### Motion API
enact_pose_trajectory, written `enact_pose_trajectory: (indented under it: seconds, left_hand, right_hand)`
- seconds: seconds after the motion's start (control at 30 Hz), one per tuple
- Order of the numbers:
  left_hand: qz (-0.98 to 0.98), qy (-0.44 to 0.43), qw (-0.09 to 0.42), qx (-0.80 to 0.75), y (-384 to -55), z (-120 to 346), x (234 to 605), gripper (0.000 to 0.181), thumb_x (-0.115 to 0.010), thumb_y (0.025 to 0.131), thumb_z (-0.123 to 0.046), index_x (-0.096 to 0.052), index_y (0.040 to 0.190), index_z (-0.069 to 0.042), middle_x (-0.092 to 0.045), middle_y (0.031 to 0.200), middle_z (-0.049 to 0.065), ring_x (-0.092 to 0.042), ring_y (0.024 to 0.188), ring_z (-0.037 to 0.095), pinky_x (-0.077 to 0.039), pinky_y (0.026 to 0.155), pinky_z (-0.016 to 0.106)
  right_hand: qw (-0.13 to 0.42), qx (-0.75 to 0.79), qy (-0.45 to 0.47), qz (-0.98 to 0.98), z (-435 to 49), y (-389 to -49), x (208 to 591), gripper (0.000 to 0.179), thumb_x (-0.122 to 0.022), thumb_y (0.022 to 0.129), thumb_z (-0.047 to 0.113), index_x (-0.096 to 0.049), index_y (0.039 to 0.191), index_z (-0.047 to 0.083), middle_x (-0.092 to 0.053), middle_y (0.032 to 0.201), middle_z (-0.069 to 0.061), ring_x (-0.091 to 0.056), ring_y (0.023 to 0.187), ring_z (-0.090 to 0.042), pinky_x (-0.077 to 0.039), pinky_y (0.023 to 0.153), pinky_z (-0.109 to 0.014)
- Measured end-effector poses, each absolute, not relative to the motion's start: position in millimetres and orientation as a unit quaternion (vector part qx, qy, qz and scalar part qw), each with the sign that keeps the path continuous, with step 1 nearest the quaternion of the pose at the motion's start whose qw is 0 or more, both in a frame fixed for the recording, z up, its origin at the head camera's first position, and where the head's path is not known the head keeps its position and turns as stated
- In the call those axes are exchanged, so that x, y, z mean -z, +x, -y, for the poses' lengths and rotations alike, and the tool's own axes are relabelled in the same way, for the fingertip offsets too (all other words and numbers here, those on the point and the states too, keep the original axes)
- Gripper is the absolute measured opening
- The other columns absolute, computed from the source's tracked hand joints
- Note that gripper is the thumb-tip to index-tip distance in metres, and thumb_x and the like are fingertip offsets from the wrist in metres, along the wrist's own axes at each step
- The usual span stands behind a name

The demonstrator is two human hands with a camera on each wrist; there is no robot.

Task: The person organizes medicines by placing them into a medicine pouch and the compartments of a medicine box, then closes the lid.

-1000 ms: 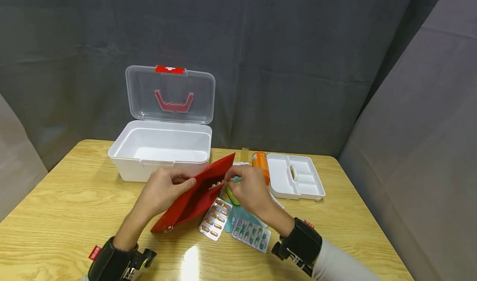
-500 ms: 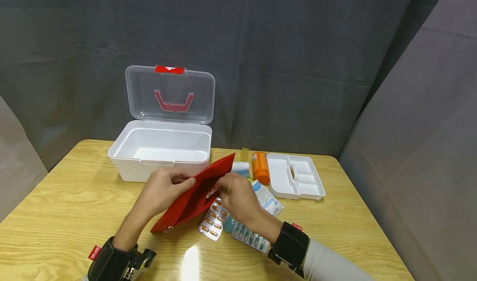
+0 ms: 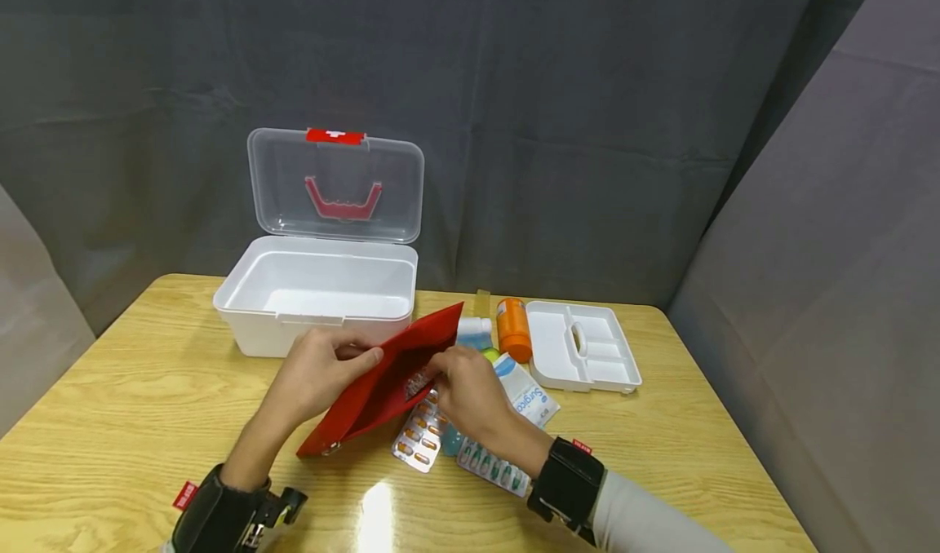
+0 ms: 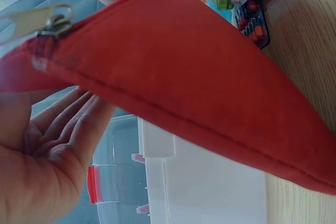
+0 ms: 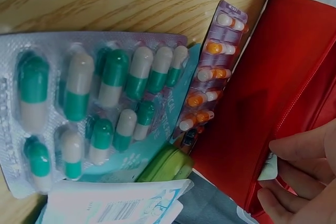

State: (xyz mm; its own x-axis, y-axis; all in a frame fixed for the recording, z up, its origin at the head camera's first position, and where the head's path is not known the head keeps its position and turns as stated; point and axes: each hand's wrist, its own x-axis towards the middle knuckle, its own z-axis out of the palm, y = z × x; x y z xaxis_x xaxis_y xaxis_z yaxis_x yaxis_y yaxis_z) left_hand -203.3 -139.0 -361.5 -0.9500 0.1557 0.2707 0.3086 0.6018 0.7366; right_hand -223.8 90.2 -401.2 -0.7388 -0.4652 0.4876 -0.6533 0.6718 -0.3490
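While the left hand pinches the red zippered fabric pouch beside the white plastic box, the right hand pinches a small pale item at the pouch's mouth, seemingly inserting it; deeper tucking seems needed.

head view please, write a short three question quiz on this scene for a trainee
1. Pick one: what does the left hand hold?
a) a capsule pack
b) a red pouch
c) a white packet
2. True or false: the clear lid of the white box stands open.
3. In the head view, which thing lies just to the right of the orange bottle?

Key:
1. b
2. True
3. The white tray
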Motion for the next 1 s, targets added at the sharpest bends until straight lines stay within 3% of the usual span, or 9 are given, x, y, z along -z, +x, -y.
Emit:
enact_pose_trajectory:
  seconds: [0.37, 0.7, 1.0]
  left_hand:
    - [0.889, -0.129, 0.087, 0.431, -203.4, 138.5, 361.7, 0.009, -0.074, 0.092, -0.018, -0.080, 0.095, -0.012, -0.077, 0.090, 0.002, -0.071, 0.082, 0.014, -0.057, 0.073, 0.030]
    - [0.888, -0.127, 0.082, 0.434, -202.8, 137.7, 362.1, 0.010, -0.073, 0.092, -0.017, -0.080, 0.097, -0.011, -0.077, 0.091, 0.002, -0.071, 0.083, 0.015, -0.058, 0.074, 0.033]
    - [0.888, -0.124, 0.090, 0.435, -202.9, 137.3, 362.0, 0.009, -0.073, 0.092, -0.017, -0.080, 0.095, -0.011, -0.077, 0.090, 0.003, -0.071, 0.082, 0.015, -0.058, 0.073, 0.031]
  right_hand:
    - [0.169, -0.266, 0.307, 0.898, -91.0, -223.1, 403.4, 0.018, -0.067, 0.085, -0.007, -0.078, 0.093, 0.005, -0.075, 0.091, -0.006, -0.068, 0.088, -0.020, -0.059, 0.082, -0.036]
    - [0.170, -0.274, 0.305, 0.896, -92.2, -222.2, 404.8, 0.019, -0.066, 0.085, -0.008, -0.076, 0.094, 0.004, -0.074, 0.091, -0.007, -0.065, 0.081, -0.016, -0.057, 0.073, -0.028]
    - [0.192, -0.297, 0.288, 0.890, -96.3, -218.6, 398.5, 0.014, -0.069, 0.083, -0.004, -0.075, 0.091, 0.006, -0.075, 0.092, -0.006, -0.066, 0.089, -0.023, -0.055, 0.082, -0.040]
